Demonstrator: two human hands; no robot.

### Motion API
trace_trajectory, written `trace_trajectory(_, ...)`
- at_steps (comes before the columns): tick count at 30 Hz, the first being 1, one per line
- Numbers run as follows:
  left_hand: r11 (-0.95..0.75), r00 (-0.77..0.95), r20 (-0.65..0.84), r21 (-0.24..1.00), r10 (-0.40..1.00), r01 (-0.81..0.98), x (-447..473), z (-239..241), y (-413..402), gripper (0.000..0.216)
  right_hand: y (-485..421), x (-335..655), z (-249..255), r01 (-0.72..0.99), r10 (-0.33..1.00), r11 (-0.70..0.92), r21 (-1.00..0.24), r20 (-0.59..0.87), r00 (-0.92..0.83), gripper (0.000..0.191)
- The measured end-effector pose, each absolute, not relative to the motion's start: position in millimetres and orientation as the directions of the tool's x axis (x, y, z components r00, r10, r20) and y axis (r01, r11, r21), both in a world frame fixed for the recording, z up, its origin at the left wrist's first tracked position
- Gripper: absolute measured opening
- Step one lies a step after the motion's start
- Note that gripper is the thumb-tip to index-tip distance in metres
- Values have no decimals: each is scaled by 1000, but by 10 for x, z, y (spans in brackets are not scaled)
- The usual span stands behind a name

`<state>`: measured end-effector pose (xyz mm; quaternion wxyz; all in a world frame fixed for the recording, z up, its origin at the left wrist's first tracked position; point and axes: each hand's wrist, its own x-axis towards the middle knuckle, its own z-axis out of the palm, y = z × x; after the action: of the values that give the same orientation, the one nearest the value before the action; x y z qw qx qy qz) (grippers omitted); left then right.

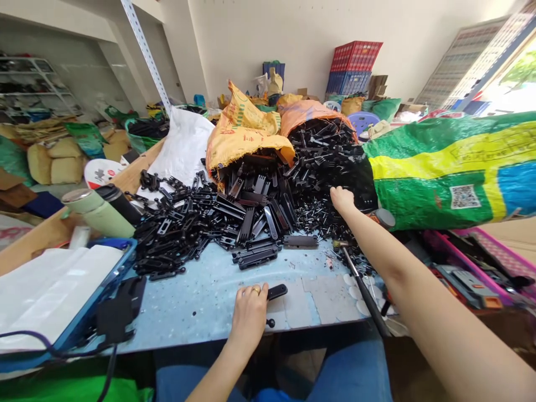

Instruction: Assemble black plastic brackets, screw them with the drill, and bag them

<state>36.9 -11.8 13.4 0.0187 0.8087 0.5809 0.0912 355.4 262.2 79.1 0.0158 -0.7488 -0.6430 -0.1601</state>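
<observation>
Black plastic bar (278, 291): near the table's near edge, at the left hand; only its right end shows, the rest is covered by the fingers.
Left hand (250, 310): closed on that bar, a ring on one finger, fingertips partly hidden.
Ball-ended piece (271, 322): just right of the left hand; whether it joins the bar cannot be told.
Right hand (342, 200): well apart from the left, reaching far and right, fingers curled at the heap of small black parts (355, 173); cannot tell whether anything is pinched.
Yellow-orange sack (247, 134): far centre, mouth facing near, flat black bars spilling out; its depth is hidden.
Orange sack (314, 109): farther right, full of black pieces too tangled to separate.
Green sack (412, 192): far right, yellow-banded, cut off by the right edge; its contents are hard to make out.
Blue tray (133, 249): near left, white sheets covering most of its inside, left part cut off.
Pink basket (500, 254): right, holding black items, partly hidden by the green sack.
</observation>
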Motion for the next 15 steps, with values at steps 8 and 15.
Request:
trace_trajectory(8, -184, 161, 98, 690, 982, 700, 414, 25, -82, 47, 1678, 3396, 858, 986, 902, 161, 51, 397, -168, 22)
trace_trajectory(15, 257, -23, -286, 891, 958, -375, 548, 345, 303, 47, 264, 2607, 546, 573, 840, 520, -633, 500, -209, 16)
